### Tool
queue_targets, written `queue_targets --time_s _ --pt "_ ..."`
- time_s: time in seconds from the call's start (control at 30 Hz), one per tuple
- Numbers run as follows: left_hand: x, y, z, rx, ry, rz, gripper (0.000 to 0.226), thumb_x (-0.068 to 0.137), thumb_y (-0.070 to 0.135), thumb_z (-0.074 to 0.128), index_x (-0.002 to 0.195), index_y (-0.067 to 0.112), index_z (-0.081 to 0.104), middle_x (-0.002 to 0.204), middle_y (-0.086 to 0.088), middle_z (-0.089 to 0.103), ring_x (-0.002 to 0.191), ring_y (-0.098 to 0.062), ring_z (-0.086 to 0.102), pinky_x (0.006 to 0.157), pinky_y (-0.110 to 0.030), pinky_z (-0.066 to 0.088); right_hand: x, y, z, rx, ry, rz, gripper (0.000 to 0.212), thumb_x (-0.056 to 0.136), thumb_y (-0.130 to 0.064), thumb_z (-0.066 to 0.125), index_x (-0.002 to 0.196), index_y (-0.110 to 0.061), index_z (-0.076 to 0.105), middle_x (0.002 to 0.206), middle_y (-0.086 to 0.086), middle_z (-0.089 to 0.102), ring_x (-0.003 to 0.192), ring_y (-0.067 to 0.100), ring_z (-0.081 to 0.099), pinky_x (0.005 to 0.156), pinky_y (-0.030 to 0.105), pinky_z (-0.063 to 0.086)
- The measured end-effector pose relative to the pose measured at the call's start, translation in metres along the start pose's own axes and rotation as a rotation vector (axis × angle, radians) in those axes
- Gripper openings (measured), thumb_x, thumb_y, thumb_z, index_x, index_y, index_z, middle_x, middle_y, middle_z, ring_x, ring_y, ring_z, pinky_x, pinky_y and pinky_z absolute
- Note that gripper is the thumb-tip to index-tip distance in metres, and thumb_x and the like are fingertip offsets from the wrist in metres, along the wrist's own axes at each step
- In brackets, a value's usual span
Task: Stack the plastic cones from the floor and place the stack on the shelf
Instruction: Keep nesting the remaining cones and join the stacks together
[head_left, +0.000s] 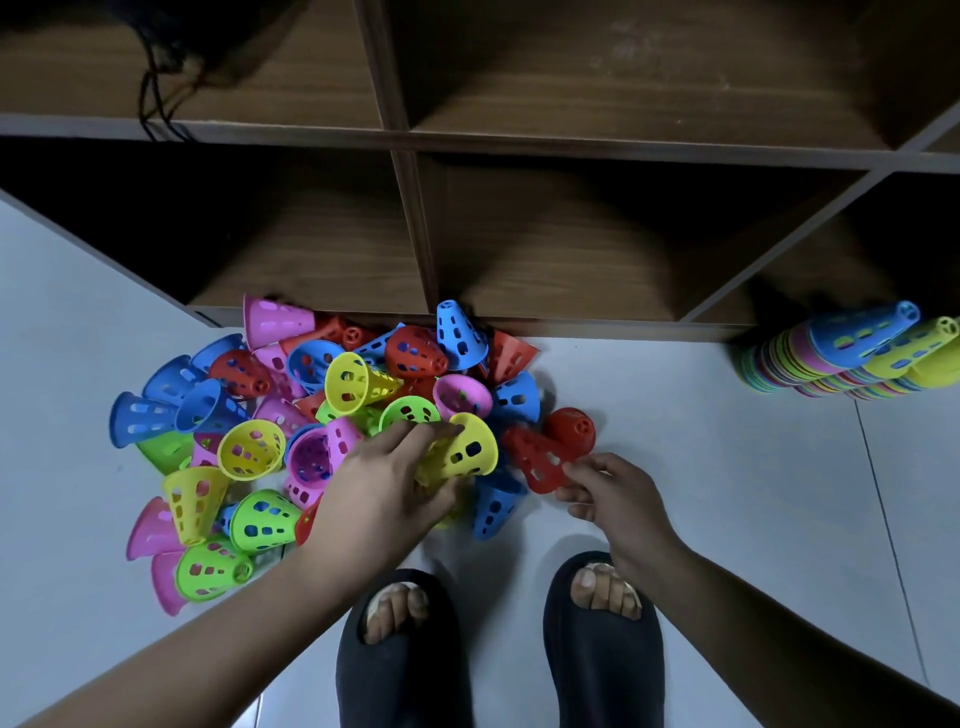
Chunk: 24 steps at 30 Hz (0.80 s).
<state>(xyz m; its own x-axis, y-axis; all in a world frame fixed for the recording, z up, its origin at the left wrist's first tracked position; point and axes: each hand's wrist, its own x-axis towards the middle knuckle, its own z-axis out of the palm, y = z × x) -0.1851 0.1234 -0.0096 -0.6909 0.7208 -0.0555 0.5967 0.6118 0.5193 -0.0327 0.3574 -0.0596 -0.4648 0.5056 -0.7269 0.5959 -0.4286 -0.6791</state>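
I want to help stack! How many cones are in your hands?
2: a yellow cone gripped by the left hand, and a red cone pinched by the right hand. Others may hide under the left hand.

Yellow cone (464, 452), red cone (540, 460), black slippers (605, 665), brown shelf (519, 140).

Pale tiled floor (727, 467), brown wooden shelf (519, 143)

Left hand (387, 486) around a yellow cone (467, 452), right hand (615, 501) on a red cone (540, 460), beside the colourful pile (311, 364).
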Motion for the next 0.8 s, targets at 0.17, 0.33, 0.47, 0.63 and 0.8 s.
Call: queue_targets --time_s 0.17,0.33,0.47,0.63,0.8 --pt "0.005 0.013 0.008 -0.185 -0.043 -0.007 0.046 0.089 0.045 0.078 0.130 0.034 0.063 0.108 0.017 0.050 0.088 -0.003 0.055 0.072 -0.004 0.038 0.001 0.000 -0.017 0.109 -0.005 -0.012 0.016 0.097 -0.016 0.074 0.109 -0.006 0.074 0.100 0.018 0.078 0.091 0.029 0.076 0.079 0.037 0.057" --pt "0.008 0.022 0.021 -0.251 -0.086 -0.001 0.049 0.085 0.044 0.081 0.130 0.037 0.062 0.111 0.022 0.046 0.091 0.003 0.057 0.069 -0.003 0.039 0.013 -0.012 -0.031 0.184 0.013 -0.036 0.015 0.098 -0.014 0.073 0.109 -0.005 0.073 0.103 0.026 0.075 0.091 0.029 0.072 0.083 0.039 0.057" --pt "0.018 0.030 0.028 -0.297 -0.079 0.022 0.049 0.085 0.042 0.083 0.128 0.030 0.062 0.115 0.019 0.055 0.097 -0.002 0.060 0.076 -0.014 0.050 0.021 -0.022 -0.035 0.213 0.030 -0.060 0.011 0.099 -0.013 0.071 0.108 -0.006 0.073 0.098 0.021 0.075 0.090 0.027 0.072 0.081 0.037 0.056" --pt "0.026 0.035 0.044 -0.297 -0.105 0.062 0.047 0.087 0.043 0.080 0.128 0.029 0.062 0.112 0.014 0.058 0.094 -0.006 0.060 0.077 -0.030 0.055 0.027 -0.029 -0.041 0.234 0.003 -0.108 0.009 0.100 -0.008 0.068 0.108 -0.005 0.072 0.097 0.018 0.073 0.086 0.025 0.069 0.080 0.036 0.055" --pt "0.030 0.034 0.052 -0.304 -0.117 0.066 0.048 0.088 0.047 0.078 0.129 0.030 0.061 0.111 0.013 0.058 0.093 -0.007 0.060 0.078 -0.032 0.055 0.043 -0.028 -0.048 0.218 0.100 -0.113 0.007 0.100 -0.008 0.069 0.105 -0.005 0.073 0.092 0.019 0.073 0.082 0.025 0.071 0.077 0.034 0.059"
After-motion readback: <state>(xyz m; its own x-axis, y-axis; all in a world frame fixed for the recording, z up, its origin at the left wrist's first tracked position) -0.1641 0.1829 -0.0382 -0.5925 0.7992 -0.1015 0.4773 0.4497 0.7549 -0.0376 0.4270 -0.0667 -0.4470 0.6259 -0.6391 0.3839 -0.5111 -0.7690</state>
